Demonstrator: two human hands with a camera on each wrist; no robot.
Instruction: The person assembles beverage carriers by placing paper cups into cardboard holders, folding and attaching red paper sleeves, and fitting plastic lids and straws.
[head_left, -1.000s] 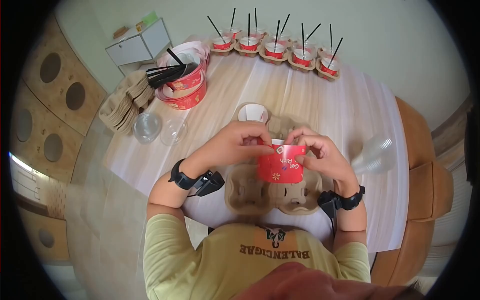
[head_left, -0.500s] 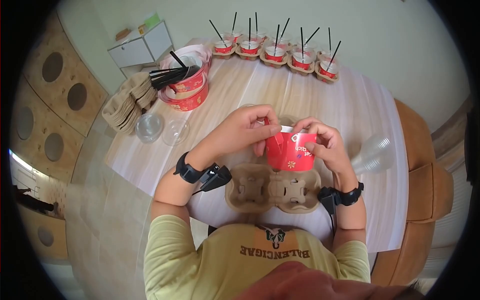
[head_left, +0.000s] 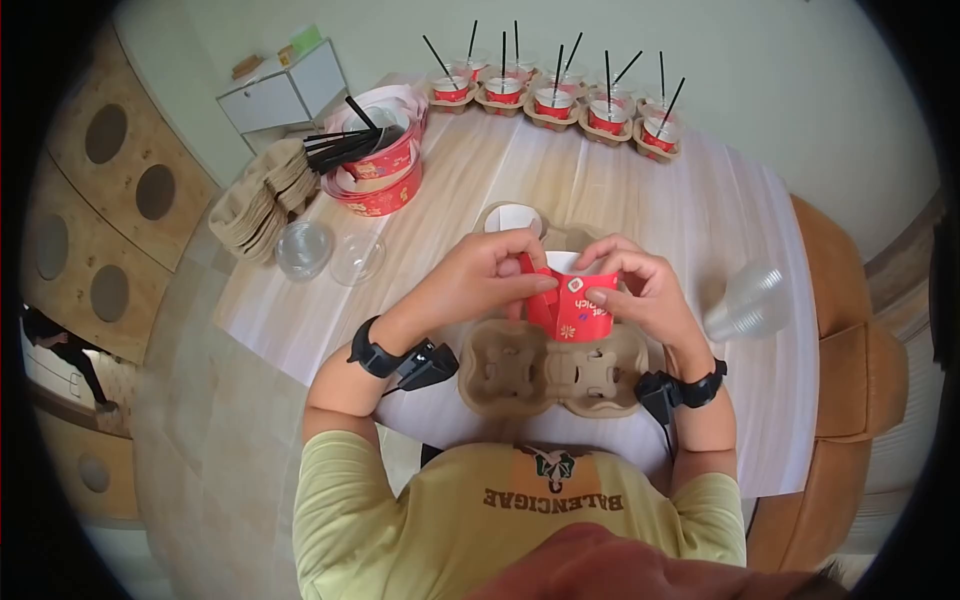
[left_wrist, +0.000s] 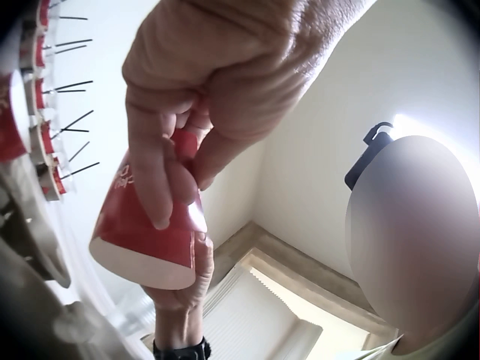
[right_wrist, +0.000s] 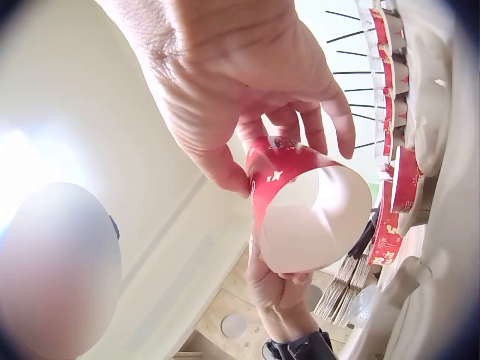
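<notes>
A red printed paper cup sleeve point(head_left: 570, 310), white inside, is bent into an open ring above a brown cup carrier point(head_left: 505, 375). My left hand point(head_left: 500, 270) pinches it at the overlapping ends, thumb in front. On the other side, my right hand point(head_left: 640, 290) grips the upper edge between thumb and fingers. Seen from the right wrist, the sleeve point(right_wrist: 274, 169) is hollow, with no cup inside. Its lower white edge shows in the left wrist view, below my left fingers point(left_wrist: 150, 180). Behind my hands, a white-lined piece point(head_left: 513, 218) stands in a second carrier point(head_left: 568, 238).
At the back stand several red-sleeved cups point(head_left: 553, 100) with black straws in carriers. Red tubs point(head_left: 385, 195) with black straws point(head_left: 345, 150), stacked carriers point(head_left: 245, 220) and clear lids point(head_left: 303, 250) lie left. Stacked clear cups point(head_left: 748, 305) lie right. A person point(head_left: 70, 350) passes far left.
Both hands moved the sleeve away from my body and right, then slightly back toward me and left. The hold on it stays the same. A person has come into view at far left.
</notes>
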